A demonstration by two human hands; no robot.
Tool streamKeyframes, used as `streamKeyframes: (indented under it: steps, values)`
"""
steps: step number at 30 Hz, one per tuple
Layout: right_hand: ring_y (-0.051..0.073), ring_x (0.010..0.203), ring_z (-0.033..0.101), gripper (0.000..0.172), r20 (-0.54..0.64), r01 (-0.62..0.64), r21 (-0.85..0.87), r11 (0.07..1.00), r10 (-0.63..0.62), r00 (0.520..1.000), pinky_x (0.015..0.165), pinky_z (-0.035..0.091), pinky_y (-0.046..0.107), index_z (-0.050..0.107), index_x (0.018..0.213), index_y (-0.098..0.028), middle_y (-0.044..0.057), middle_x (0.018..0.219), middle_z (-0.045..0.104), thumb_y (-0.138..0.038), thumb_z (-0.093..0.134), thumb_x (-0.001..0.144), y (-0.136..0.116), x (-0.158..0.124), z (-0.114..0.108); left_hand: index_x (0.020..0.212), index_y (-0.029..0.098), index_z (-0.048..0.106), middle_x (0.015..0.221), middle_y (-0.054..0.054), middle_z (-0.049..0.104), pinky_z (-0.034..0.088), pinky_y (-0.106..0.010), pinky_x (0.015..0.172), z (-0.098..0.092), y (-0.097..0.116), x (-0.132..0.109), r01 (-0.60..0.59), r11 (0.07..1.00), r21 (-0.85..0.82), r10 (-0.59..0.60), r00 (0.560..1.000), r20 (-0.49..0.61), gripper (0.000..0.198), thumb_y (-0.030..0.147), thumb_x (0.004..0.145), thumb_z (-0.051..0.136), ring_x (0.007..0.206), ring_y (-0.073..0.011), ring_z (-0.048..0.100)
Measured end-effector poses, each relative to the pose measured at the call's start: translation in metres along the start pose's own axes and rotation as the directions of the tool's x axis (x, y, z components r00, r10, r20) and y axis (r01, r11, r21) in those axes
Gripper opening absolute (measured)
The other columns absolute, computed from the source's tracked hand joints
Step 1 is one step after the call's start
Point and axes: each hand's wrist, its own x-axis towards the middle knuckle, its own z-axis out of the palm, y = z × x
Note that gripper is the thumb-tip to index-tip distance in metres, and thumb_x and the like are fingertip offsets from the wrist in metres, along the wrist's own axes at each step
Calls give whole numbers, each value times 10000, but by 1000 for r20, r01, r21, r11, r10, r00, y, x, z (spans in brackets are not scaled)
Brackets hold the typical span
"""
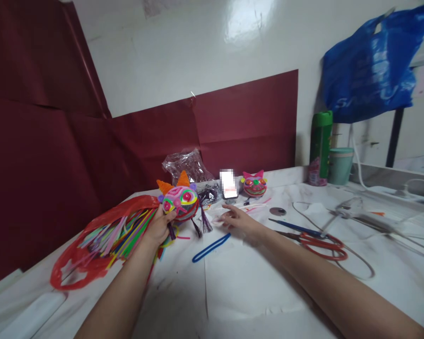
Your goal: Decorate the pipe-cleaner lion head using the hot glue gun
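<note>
My left hand is wrapped round the lower left side of a colourful animal-face ornament with orange ears and dark purple tassels. To the right of those tassels, my right hand hovers low over the table with its fingers apart; nothing shows in them. Just below its fingertips lies a bent blue pipe cleaner. Behind my right hand stands a phone with a bright screen. A second face ornament, with pink ears, sits to the phone's right.
Colourful pipe cleaners lie in a red plastic bag at the left. On the right are red-handled scissors, a blue pen-like tool and a glue gun. A green bottle and lidded tub stand behind.
</note>
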Motion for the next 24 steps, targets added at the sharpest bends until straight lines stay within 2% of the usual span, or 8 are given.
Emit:
streamKeyframes:
  steps: [3,6,10,15,20,24]
  values:
    - [161,682,654,589,-7,-5,-3,1000,5,1000,623,544,306,578,1231,-208,42,872,690,-399,797,719,0,-1,2,1124,230,546,1053,-63,739,540,-391,932,-8,-19,0,74,996,48,-68,992,-110,678,323,547,888,1014,-259,695]
    - [164,683,650,588,-16,-8,-5,1000,8,1000,606,535,304,576,1226,-201,41,863,681,-382,802,715,2,-1,4,1200,222,499,1082,-80,727,535,-398,938,-23,-37,0,106,991,77,-92,983,-161,717,283,590,870,998,-240,702]
    - [164,668,649,588,-23,-5,-3,1000,5,1000,612,548,317,586,1216,-202,35,848,684,-367,814,699,4,-1,4,1225,222,499,1156,-95,703,507,-405,981,-39,-46,0,118,986,119,-100,983,-151,737,218,588,870,1023,-232,693]
    - [178,683,660,591,-38,-10,-9,1000,10,999,617,566,333,597,1213,-205,48,864,695,-382,818,694,2,-4,3,1204,214,548,1157,-111,702,488,-423,1002,-44,-47,-1,120,980,160,-103,988,-111,690,183,586,853,1050,-259,682]
    - [182,677,666,605,-53,-3,-24,1000,2,999,595,554,324,608,1198,-200,48,853,691,-400,827,671,3,-4,1,1259,273,519,1298,-73,626,441,-375,1048,-46,-48,-3,18,974,224,25,982,-185,692,213,632,806,1244,-251,564]
    - [169,641,656,578,-105,25,-31,999,-28,994,589,540,316,628,1151,-209,13,784,684,-431,819,652,6,2,-1,1313,290,449,1392,-98,530,443,-363,1033,-44,-45,-2,-83,946,315,178,942,-285,689,310,699,762,1310,-257,496]
